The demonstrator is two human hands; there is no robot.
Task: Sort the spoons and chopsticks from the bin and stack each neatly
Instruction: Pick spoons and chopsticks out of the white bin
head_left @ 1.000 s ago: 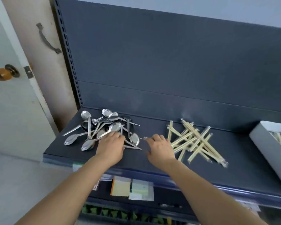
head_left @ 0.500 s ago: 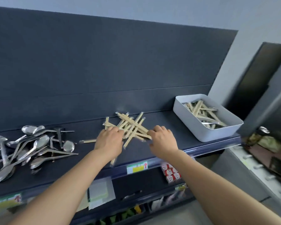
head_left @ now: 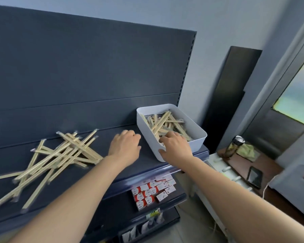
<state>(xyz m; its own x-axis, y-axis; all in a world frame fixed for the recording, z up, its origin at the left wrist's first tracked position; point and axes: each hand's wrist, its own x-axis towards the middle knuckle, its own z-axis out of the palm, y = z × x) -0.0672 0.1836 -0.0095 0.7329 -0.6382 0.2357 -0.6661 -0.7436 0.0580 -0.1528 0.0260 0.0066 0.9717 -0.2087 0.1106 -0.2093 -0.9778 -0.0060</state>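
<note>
Chopsticks [head_left: 60,155] lie crisscrossed in a loose pile at the left of the shelf [head_left: 144,165]. The left hand [head_left: 125,146] hangs between pile and bin, fingers loosely curled, apparently empty. The right hand [head_left: 175,148] curls over the white bin [head_left: 198,140] at its near rim; I cannot tell whether it grips anything.

Bare forearms, bare left hand [head_left: 125,146] and right hand [head_left: 176,148].

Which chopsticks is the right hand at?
The chopsticks in the white bin; the right hand reaches over its near rim. The other pile lies loose on the shelf.
</note>
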